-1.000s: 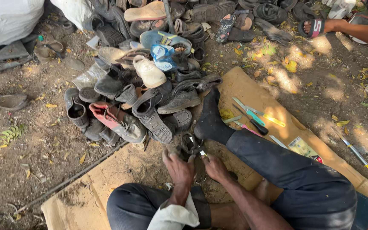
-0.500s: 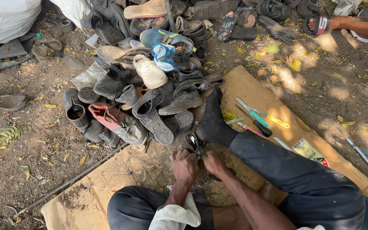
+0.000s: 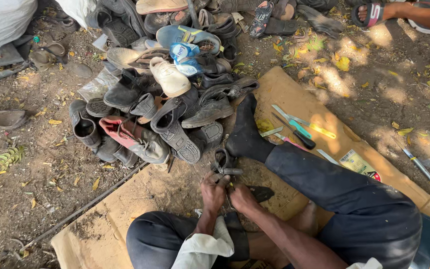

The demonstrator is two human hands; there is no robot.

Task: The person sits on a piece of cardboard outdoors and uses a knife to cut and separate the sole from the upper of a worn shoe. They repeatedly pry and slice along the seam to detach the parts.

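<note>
the person sits on a sheet of cardboard [image 3: 140,194] on the dirt ground. the left hand [image 3: 213,190] and right hand [image 3: 242,198] meet low between the knees, fingers pinching a small dark strap piece [image 3: 224,164] just beside the black-socked foot [image 3: 245,133]. a heap of worn shoes [image 3: 165,89] lies just beyond. files and knives [image 3: 294,128] lie on the cardboard to the right.
</note>
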